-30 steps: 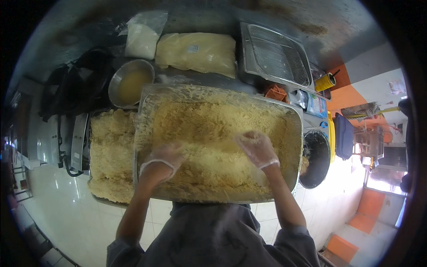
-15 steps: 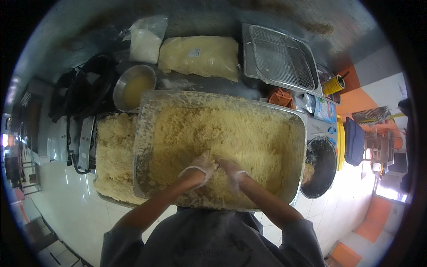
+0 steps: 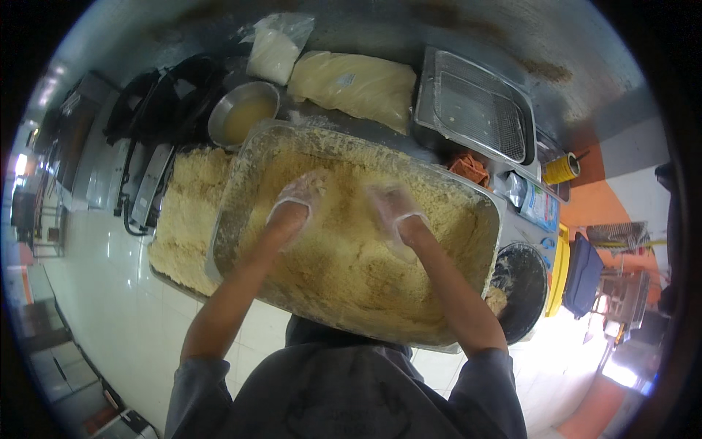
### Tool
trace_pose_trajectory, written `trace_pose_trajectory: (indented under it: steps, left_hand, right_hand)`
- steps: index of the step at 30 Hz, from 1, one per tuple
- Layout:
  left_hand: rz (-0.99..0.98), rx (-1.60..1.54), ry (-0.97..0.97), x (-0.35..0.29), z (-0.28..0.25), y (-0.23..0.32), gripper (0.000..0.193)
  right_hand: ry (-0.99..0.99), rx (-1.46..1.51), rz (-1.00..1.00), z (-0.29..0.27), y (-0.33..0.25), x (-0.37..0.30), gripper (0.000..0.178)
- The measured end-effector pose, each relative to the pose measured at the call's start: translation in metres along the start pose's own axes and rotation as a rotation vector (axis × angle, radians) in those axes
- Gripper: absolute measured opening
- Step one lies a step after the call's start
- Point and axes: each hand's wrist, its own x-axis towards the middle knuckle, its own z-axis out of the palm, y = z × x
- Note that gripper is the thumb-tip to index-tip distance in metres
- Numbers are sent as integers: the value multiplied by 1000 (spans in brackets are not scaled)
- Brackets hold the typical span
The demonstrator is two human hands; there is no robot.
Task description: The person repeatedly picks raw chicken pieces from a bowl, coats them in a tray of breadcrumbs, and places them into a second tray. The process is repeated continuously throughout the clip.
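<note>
A large metal tray point(image 3: 228, 212) holds a pale yellow crumbly mixture point(image 3: 351, 256). My left hand point(image 3: 301, 196), in a clear plastic glove, is in the mixture toward the tray's far left part. Its fingertips are blurred against the crumbs. My right hand point(image 3: 391, 205), gloved the same way, is over or in the mixture right of the tray's middle, its fingers smeared by motion. The hands are apart. Whether either hand holds any mixture is not visible. A second tray's crumbly mixture point(image 3: 189, 219) lies along the left side.
Behind the tray stand a metal bowl point(image 3: 257, 102) of yellowish contents, a clear bag of white powder point(image 3: 275, 53), a big pale yellow bag point(image 3: 355, 84) and a wire-mesh rack point(image 3: 479, 110) in a metal pan. An orange cloth point(image 3: 470, 168) and dark round tub point(image 3: 528, 293) are at right.
Both hands have moved from close together near the tray's middle to farther away and apart. The view has turned, so the tray now appears slanted.
</note>
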Motion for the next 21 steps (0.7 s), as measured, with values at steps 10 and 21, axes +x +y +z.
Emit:
trace_pose_trajectory:
  steps: [10,21]
  left_hand:
    - [40,-516,313,-112,-31,-8,43]
    - [85,442,410,-135,-35,-46,39]
  right_hand:
    - [-405,-817,-119,-8,-30,28,28]
    - [-299,-1045,-642,99,-19,69,65]
